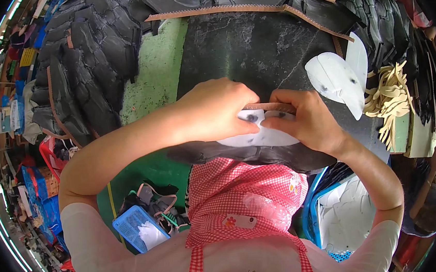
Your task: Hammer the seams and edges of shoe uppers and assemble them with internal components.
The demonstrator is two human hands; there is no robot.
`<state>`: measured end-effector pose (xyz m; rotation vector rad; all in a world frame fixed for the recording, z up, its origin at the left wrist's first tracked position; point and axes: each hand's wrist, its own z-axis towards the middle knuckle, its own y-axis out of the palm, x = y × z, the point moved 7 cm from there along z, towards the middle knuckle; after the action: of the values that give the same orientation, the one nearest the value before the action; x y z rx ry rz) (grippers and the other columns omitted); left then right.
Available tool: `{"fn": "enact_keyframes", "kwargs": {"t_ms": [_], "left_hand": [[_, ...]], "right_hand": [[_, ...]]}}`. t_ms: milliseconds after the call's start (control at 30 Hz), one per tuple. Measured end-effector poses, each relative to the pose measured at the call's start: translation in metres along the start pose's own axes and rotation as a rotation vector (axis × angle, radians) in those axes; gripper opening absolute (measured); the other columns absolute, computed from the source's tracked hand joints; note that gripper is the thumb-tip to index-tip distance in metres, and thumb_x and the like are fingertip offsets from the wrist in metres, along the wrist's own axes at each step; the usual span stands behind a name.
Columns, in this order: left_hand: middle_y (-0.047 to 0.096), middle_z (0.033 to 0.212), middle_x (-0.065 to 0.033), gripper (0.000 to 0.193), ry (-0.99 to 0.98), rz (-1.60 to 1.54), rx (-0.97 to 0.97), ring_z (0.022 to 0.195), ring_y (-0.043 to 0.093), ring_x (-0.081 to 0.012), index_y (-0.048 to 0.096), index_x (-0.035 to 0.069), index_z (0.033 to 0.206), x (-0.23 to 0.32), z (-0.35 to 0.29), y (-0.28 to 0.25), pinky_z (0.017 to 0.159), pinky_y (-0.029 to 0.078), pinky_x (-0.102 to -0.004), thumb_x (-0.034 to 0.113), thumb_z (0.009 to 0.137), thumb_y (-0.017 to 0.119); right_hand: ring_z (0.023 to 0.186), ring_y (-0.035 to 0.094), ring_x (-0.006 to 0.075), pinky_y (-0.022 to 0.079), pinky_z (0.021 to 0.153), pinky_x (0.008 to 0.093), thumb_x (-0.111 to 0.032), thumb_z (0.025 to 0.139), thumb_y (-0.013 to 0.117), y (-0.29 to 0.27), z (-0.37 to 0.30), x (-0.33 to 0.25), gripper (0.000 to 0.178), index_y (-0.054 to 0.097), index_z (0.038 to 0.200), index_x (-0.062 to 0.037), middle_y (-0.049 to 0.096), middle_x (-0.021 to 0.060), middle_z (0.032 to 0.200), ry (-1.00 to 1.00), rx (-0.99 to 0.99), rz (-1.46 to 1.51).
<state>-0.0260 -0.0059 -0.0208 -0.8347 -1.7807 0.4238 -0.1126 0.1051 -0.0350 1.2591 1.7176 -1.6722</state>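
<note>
A white, curved cut-out sheet with dark smudges lies over a black sheet piece close to my apron. A narrow brown strip runs along its far edge. My left hand grips that edge from the left, thumb flat on the white sheet and fingers curled away from view. From the right, my right hand pinches the same edge, its index finger bent over the strip and its thumb on the white sheet. How the layers meet under the fingers is hidden.
Black sheet pieces are heaped on the green-and-black work surface, some with brown zigzag edging. At right are loose white cut-outs and a bundle of beige strips. Below stand a blue basket and a blue-rimmed bin.
</note>
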Motion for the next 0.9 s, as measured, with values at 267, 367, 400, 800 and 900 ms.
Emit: {"fn": "enact_keyframes", "kwargs": {"t_ms": [267, 367, 400, 800, 900], "left_hand": [[0.069, 0.076, -0.0223, 0.026, -0.032, 0.228, 0.066, 0.075, 0.071, -0.0392, 0.072, 0.002, 0.092, 0.0, 0.008, 0.005, 0.071, 0.056, -0.0483, 0.027, 0.085, 0.073], [0.069, 0.075, -0.0226, 0.029, -0.051, 0.157, -0.03, 0.074, 0.071, -0.039, 0.072, 0.0, 0.092, -0.008, 0.009, 0.01, 0.07, 0.056, -0.047, 0.029, 0.087, 0.072], [0.069, 0.074, -0.0225, 0.031, -0.038, 0.078, -0.071, 0.073, 0.071, -0.0387, 0.072, -0.001, 0.092, -0.01, 0.008, 0.012, 0.07, 0.055, -0.0463, 0.03, 0.088, 0.072], [0.066, 0.078, -0.0269, 0.032, -0.015, 0.07, -0.003, 0.075, 0.069, -0.0391, 0.068, -0.007, 0.093, -0.018, 0.014, 0.017, 0.066, 0.052, -0.0448, 0.024, 0.092, 0.069], [0.065, 0.073, -0.0236, 0.031, 0.011, -0.033, 0.028, 0.068, 0.068, -0.0314, 0.067, -0.007, 0.095, -0.026, 0.005, 0.02, 0.064, 0.05, -0.0428, 0.025, 0.094, 0.068]], "right_hand": [[0.074, 0.072, 0.0326, 0.056, 0.07, 0.0392, -0.016, 0.089, 0.072, 0.002, 0.003, 0.0, 0.016, 0.068, 0.1, -0.004, 0.073, 0.0162, 0.086, -0.134, -0.017, -0.08], [0.074, 0.072, 0.0316, 0.056, 0.069, 0.0392, -0.016, 0.091, 0.07, 0.002, 0.001, -0.005, 0.015, 0.068, 0.1, -0.004, 0.073, 0.0155, 0.084, -0.157, -0.049, -0.111], [0.074, 0.072, 0.0316, 0.056, 0.069, 0.0392, -0.016, 0.091, 0.07, 0.002, 0.0, -0.006, 0.015, 0.068, 0.1, -0.004, 0.073, 0.0155, 0.084, -0.156, -0.049, -0.109], [0.073, 0.071, 0.0352, 0.056, 0.068, 0.0451, -0.022, 0.088, 0.068, 0.013, 0.009, -0.008, 0.019, 0.068, 0.1, -0.008, 0.071, 0.0154, 0.078, -0.154, 0.125, -0.408], [0.079, 0.072, 0.0335, 0.056, 0.074, 0.0444, -0.022, 0.086, 0.07, 0.01, 0.012, -0.016, 0.017, 0.07, 0.099, -0.0097, 0.073, 0.0141, 0.083, -0.138, 0.068, -0.396]]}}
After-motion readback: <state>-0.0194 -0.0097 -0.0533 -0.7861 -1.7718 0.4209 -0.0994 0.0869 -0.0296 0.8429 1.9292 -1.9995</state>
